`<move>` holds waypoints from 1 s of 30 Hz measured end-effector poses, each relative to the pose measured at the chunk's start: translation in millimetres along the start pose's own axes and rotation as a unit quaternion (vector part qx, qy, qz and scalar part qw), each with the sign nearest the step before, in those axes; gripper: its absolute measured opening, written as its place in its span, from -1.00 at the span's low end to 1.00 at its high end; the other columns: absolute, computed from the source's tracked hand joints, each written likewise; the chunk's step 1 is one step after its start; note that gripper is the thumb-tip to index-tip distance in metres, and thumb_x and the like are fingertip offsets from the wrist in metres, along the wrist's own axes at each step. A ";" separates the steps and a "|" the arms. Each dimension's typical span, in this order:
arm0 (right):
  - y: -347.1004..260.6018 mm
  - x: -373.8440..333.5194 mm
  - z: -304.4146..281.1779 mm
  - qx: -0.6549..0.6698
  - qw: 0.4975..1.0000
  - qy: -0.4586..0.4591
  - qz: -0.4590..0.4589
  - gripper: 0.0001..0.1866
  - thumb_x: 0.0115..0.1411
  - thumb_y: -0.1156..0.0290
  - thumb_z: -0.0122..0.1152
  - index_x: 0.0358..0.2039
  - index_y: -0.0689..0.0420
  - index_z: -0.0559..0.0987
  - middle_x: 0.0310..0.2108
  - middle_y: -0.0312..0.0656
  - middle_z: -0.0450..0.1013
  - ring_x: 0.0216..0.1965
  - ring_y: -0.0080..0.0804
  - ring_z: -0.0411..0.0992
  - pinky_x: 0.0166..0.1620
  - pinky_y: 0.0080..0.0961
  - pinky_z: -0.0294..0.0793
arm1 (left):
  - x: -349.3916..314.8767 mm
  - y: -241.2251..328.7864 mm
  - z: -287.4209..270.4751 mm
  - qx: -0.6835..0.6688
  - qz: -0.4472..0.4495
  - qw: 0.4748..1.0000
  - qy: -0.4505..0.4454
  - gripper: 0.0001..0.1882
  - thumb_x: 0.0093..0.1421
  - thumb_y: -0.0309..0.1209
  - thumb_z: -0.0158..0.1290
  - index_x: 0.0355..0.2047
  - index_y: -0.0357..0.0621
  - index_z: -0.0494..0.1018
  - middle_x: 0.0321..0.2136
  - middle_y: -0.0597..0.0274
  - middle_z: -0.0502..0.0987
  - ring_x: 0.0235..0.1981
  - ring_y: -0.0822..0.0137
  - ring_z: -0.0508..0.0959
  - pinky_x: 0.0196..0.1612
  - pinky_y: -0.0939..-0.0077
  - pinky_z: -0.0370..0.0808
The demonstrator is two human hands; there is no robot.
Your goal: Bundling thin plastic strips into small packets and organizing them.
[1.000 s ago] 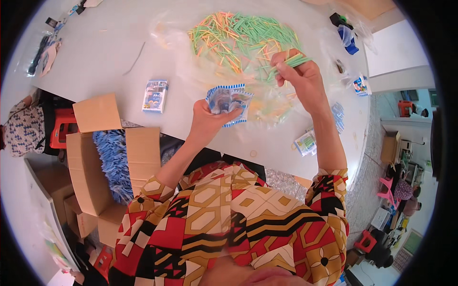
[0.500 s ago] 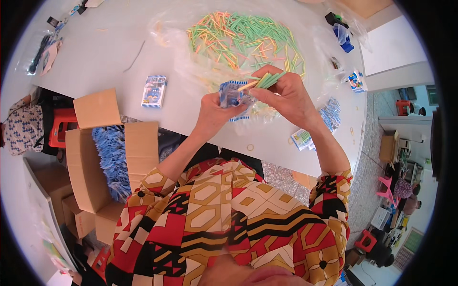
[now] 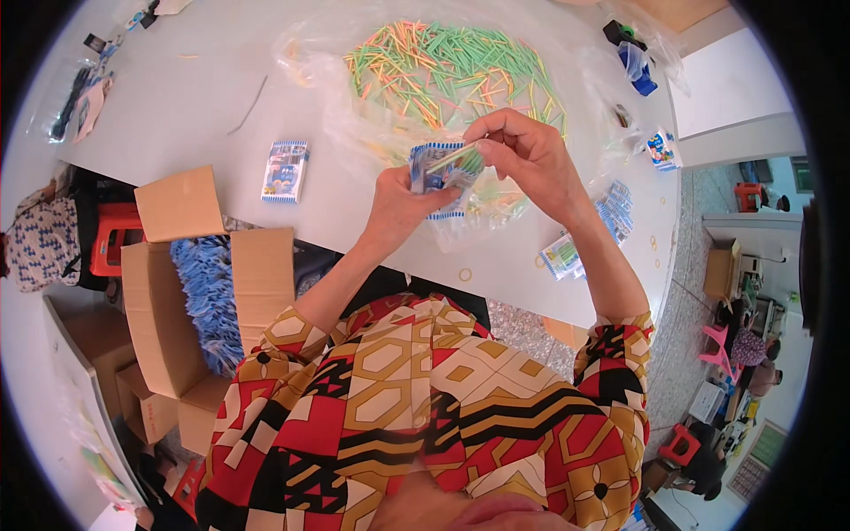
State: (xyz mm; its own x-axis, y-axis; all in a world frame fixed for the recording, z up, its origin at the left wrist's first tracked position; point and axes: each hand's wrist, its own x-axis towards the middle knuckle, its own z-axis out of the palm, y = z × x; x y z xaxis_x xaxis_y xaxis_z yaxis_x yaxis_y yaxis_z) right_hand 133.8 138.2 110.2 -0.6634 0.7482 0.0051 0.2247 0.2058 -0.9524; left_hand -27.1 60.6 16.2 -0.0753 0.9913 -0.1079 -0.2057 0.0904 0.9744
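Note:
My left hand (image 3: 400, 203) grips a small blue-and-white printed packet (image 3: 434, 168) held upright above the near part of the white table (image 3: 186, 133). My right hand (image 3: 529, 157) pinches a small bunch of green and yellow sticks (image 3: 460, 159), whose ends sit at the packet's open top. Just beyond both hands a large heap of green, yellow and orange sticks (image 3: 447, 75) lies on a clear plastic sheet (image 3: 345, 97).
Another blue packet (image 3: 285, 171) lies flat on the table to the left. More packets (image 3: 614, 208) lie at the right, near small rubber rings (image 3: 465, 274). An open cardboard box (image 3: 181, 301) filled with blue packets stands by my left side. A red stool (image 3: 111, 237) is beside it.
My right hand brought a bunch of sticks from the heap down to the packet. My left hand raised the packet to meet it.

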 end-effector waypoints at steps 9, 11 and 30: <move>-14.9 0.0 -5.0 -0.093 0.983 0.115 -0.113 -0.88 0.10 0.58 0.06 -0.32 0.19 0.49 -0.42 -0.36 0.42 -0.44 -0.70 0.30 -0.40 -0.73 0.31 | 2.6 1.3 -3.3 -0.004 0.014 1.000 0.002 -0.76 -0.06 -0.49 0.17 -0.33 -0.28 0.51 -0.47 0.32 0.54 -0.49 0.61 0.45 -0.40 0.72 0.39; -27.3 -3.3 -10.8 -0.154 0.970 0.121 -0.144 -0.87 0.09 0.60 0.07 -0.32 0.20 0.49 -0.42 -0.33 0.42 -0.44 -0.67 0.32 -0.41 -0.71 0.33 | 3.3 -0.4 -5.0 -0.004 0.018 1.000 0.003 -0.77 -0.06 -0.48 0.18 -0.35 -0.28 0.51 -0.49 0.33 0.54 -0.50 0.61 0.45 -0.42 0.72 0.38; 22.6 -27.7 7.0 -0.017 0.998 0.048 -0.028 -0.82 0.08 0.53 0.11 -0.25 0.21 0.49 -0.36 -0.35 0.42 -0.37 -0.65 0.34 -0.24 -0.70 0.33 | -3.5 11.1 1.8 -0.090 -0.046 0.992 -0.081 -0.66 -0.09 -0.58 0.19 -0.24 -0.21 0.44 -0.34 0.29 0.53 -0.35 0.51 0.50 -0.23 0.60 0.44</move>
State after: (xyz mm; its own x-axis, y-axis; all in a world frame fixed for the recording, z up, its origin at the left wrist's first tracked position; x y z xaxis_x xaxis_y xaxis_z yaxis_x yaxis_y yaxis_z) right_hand 152.2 117.8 86.5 -0.6039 0.7920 0.0894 0.2137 0.2690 -0.9391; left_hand -27.3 58.3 27.7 0.1068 0.9833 -0.1473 -0.3764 0.1771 0.9094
